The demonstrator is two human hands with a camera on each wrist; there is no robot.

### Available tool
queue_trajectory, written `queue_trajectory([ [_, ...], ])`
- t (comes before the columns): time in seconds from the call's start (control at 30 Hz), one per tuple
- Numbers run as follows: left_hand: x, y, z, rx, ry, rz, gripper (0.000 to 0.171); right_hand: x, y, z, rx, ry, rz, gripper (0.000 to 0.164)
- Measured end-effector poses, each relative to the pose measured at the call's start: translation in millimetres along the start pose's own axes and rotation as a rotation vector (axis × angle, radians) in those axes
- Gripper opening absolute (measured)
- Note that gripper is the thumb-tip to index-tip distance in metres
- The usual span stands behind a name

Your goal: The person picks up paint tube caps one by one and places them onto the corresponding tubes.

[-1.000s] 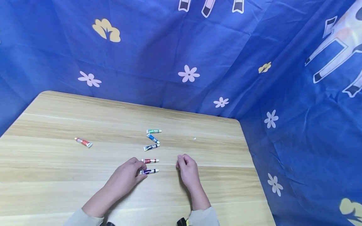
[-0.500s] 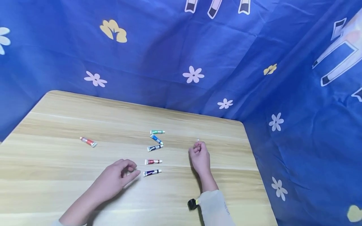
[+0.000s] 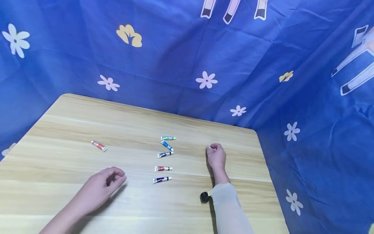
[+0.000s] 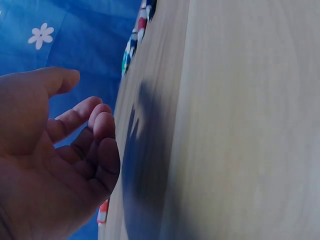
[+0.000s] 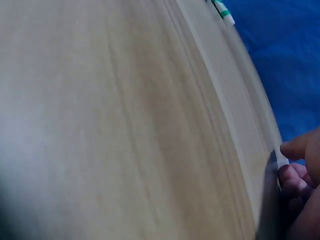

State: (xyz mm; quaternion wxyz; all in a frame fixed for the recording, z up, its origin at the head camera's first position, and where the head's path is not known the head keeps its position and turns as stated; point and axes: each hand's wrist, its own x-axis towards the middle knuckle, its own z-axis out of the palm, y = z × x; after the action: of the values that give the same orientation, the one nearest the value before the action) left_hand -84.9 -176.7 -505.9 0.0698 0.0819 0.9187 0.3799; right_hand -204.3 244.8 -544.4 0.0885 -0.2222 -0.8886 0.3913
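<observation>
At the right of the head view my right hand point(image 3: 217, 157) pinches a small white piece point(image 5: 282, 161) between thumb and fingers, low over the tabletop; its exact kind is too small to tell. My left hand point(image 3: 100, 187) hovers loosely curled at the front left, holding nothing. Between the hands lies a column of small paint tubes: green point(image 3: 168, 138), blue point(image 3: 167, 145), dark blue point(image 3: 165, 154), red point(image 3: 163, 168) and purple point(image 3: 162, 179). Apart from them, an orange-red paint tube point(image 3: 99, 146) rests farther left.
The light wood table point(image 3: 131, 208) has rounded far corners. A blue cloth point(image 3: 169, 58) printed with flowers hangs behind it and along the right side. A black wrist camera point(image 3: 205, 197) sits by the right sleeve.
My left hand has drawn back left, away from the purple and red tubes. My right hand has reached forward and right to the small white piece and pinched it. The head view has shifted.
</observation>
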Motion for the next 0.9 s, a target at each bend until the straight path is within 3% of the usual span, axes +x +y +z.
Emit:
queue_trajectory([
  [0.2,5.8,-14.9,-9.0,0.030,0.032,-0.008,0.024,0,-3,1,-0.068,0.019,-0.013,0.010],
  [0.3,9.7,-23.1,-15.4,0.060,0.051,-0.022,0.024,-4,-1,2,-0.038,0.010,-0.017,0.008],
  [0.4,13.1,-29.7,-23.1,0.083,0.051,-0.049,0.026,-9,2,2,0.054,-0.023,-0.014,0.007],
  [0.67,22.9,-36.5,-37.7,0.117,-0.012,-0.124,0.043,-32,1,-5,0.432,-0.134,0.056,0.011],
  [0.8,30.7,-40.2,-41.9,0.151,-0.004,-0.145,0.054,-54,-6,-10,0.525,-0.226,0.058,0.016],
  [0.9,39.0,-45.9,-44.3,0.115,0.003,-0.161,0.057,-70,-12,-12,0.563,-0.295,0.034,0.018],
])
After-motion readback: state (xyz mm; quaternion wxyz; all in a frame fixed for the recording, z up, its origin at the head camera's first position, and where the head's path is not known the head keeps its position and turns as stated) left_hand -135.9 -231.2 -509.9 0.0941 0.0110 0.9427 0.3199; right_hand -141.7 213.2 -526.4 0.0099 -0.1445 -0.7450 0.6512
